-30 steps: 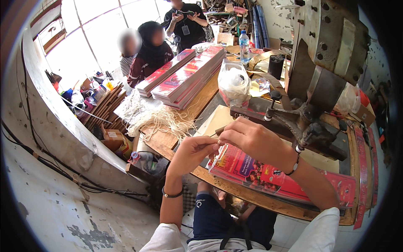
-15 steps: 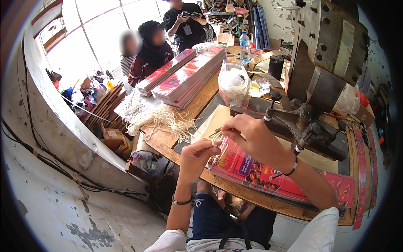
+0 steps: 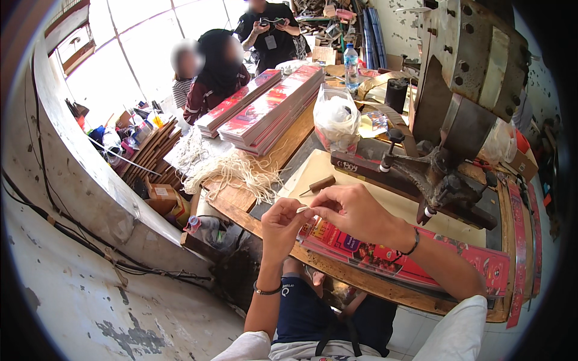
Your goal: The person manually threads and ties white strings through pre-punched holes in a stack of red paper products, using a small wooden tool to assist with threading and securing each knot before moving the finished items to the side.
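My left hand (image 3: 280, 224) and my right hand (image 3: 355, 212) meet at their fingertips, both pinching a short piece of off-white cord (image 3: 302, 209). Most of the cord is hidden by the fingers. Below them lies a stack of red printed strips (image 3: 379, 249) along the near side of the table, one end close under my hands. Just beyond my fingers an awl (image 3: 319, 185) with a brown handle rests on a cream board (image 3: 316, 165). A loose heap of off-white cords (image 3: 232, 174) lies at the table's left edge.
A heavy metal press (image 3: 445, 162) stands at the right. Tall stacks of red printed strips (image 3: 271, 114) lie farther back. Nearby are a plastic bag (image 3: 336, 117), a water bottle (image 3: 351, 66) and a dark cylinder (image 3: 395, 94). Several people stand beyond the table.
My hands have closed in on each other, my right hand moving down. The cord's loop has drawn in between the fingertips. The awl behind them now shows fully.
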The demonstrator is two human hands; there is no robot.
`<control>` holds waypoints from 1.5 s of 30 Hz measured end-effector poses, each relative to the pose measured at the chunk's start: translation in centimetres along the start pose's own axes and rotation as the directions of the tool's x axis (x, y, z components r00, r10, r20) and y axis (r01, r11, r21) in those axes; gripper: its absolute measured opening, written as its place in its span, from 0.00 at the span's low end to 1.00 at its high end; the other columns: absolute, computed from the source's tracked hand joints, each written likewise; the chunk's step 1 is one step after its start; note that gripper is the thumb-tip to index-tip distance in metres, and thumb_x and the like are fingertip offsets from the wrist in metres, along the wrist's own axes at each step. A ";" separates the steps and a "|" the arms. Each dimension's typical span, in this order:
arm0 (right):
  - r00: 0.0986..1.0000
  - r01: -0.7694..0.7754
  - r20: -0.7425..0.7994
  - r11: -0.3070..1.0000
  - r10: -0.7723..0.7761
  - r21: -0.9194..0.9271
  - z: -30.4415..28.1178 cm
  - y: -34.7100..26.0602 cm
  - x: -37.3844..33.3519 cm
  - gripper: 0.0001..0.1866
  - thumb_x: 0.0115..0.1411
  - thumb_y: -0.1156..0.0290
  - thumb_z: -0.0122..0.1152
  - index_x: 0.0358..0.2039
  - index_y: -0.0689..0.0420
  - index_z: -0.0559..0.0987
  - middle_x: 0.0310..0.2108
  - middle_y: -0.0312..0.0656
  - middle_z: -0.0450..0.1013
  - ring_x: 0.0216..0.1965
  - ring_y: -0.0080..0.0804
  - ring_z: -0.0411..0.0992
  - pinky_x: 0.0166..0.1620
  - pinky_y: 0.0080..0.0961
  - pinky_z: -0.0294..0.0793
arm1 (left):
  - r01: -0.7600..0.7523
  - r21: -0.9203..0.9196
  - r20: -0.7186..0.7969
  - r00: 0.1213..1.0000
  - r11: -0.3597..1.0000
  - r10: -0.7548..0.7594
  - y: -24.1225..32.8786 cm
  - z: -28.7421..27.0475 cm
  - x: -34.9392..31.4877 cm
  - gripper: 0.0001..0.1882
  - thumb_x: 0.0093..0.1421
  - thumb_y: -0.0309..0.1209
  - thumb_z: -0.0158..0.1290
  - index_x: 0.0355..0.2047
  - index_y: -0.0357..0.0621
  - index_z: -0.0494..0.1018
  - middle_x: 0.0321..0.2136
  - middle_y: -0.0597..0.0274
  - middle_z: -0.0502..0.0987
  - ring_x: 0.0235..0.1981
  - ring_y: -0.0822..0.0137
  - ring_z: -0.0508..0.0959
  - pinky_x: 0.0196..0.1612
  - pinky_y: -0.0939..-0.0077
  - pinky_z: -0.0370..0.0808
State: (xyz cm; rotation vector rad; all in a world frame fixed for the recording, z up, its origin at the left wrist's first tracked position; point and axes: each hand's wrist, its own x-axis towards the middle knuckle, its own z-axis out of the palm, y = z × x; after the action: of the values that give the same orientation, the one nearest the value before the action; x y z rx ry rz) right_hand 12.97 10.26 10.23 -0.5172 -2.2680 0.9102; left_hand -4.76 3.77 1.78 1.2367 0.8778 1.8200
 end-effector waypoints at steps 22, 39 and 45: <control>0.999 -0.024 -0.041 0.999 0.025 0.026 1.0 1.3 -0.4 0.06 0.58 0.78 0.60 0.33 0.67 0.76 0.22 0.43 0.77 0.23 0.22 0.78 0.28 0.21 0.76 | -0.173 0.493 0.077 0.985 0.853 0.155 1.5 1.3 0.5 0.05 0.59 0.17 0.58 0.35 0.30 0.74 0.34 0.58 0.78 0.32 0.73 0.81 0.37 0.80 0.78; 0.933 0.327 -0.019 0.866 -0.360 -0.378 0.1 0.0 0.0 0.09 0.59 0.73 0.62 0.37 0.64 0.77 0.34 0.48 0.74 0.39 0.48 0.74 0.42 0.37 0.76 | 0.154 0.022 0.005 0.988 0.988 -0.154 4.0 2.3 0.0 0.10 0.70 0.26 0.50 0.48 0.34 0.73 0.31 0.62 0.76 0.27 0.77 0.75 0.28 0.85 0.71; 0.913 0.350 -0.036 0.826 -0.406 -0.443 -1.0 -1.2 0.5 0.06 0.60 0.75 0.59 0.37 0.63 0.76 0.34 0.47 0.73 0.39 0.46 0.72 0.43 0.37 0.75 | 0.193 0.161 0.010 0.980 0.968 -0.197 3.6 1.2 -0.5 0.11 0.70 0.26 0.51 0.45 0.31 0.77 0.25 0.66 0.75 0.24 0.80 0.72 0.26 0.87 0.65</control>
State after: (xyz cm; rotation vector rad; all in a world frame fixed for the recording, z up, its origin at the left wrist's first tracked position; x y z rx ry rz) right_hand 13.15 10.14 11.88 -0.2757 -2.3343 0.1670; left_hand -4.21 1.78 5.06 1.2220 1.1078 1.6001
